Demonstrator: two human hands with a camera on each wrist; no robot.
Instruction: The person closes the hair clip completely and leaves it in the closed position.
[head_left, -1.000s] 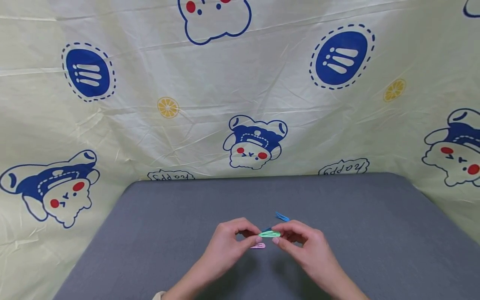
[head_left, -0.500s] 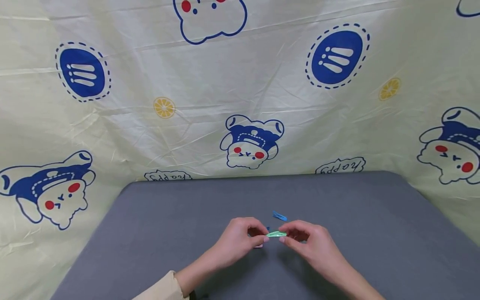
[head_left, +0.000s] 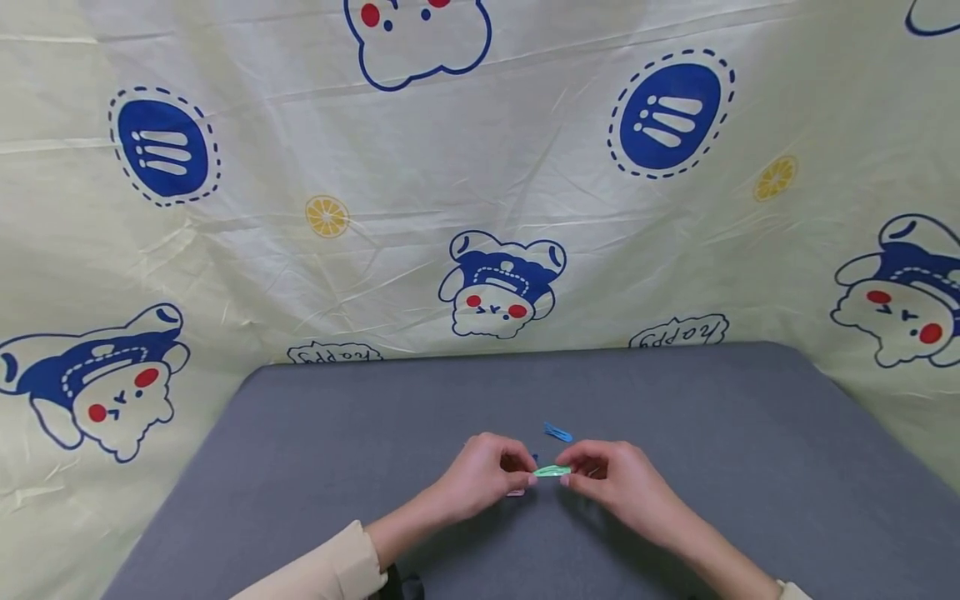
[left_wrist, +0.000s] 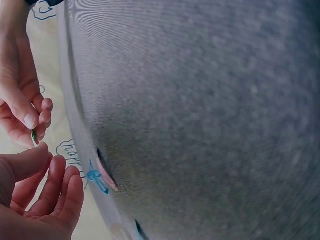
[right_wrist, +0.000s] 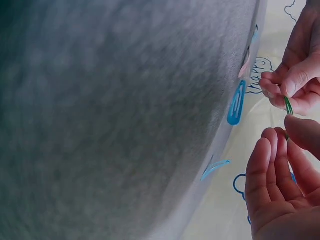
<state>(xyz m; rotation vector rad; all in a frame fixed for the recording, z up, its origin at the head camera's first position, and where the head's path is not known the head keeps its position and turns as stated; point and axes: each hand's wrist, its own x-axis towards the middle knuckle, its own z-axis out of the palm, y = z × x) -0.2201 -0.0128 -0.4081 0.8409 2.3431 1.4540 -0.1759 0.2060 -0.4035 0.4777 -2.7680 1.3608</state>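
A green snap hair clip (head_left: pixel 552 471) is held level over the table, between both hands. My left hand (head_left: pixel 489 477) pinches its left end with thumb and fingertips. At the other end, the thumb and fingers of my right hand (head_left: pixel 617 482) pinch it. In the right wrist view the green clip (right_wrist: pixel 288 106) shows as a narrow edge between the two thumbs. Below the left fingertips lies a pink hair clip (head_left: pixel 516 492), partly covered by that hand. A dark blue clip (head_left: pixel 536 457) peeks out just behind the left fingers.
A blue hair clip (head_left: pixel 558 432) lies behind the hands on the grey table (head_left: pixel 360 417). Another light blue clip (right_wrist: pixel 215 169) shows near the table edge in the right wrist view. A patterned curtain (head_left: pixel 405 167) hangs behind the table.
Both hands and the green clip have moved slightly right. The left hand covers more of the pink clip, and the blue clip at the back is less hidden. Left sleeve came into view.
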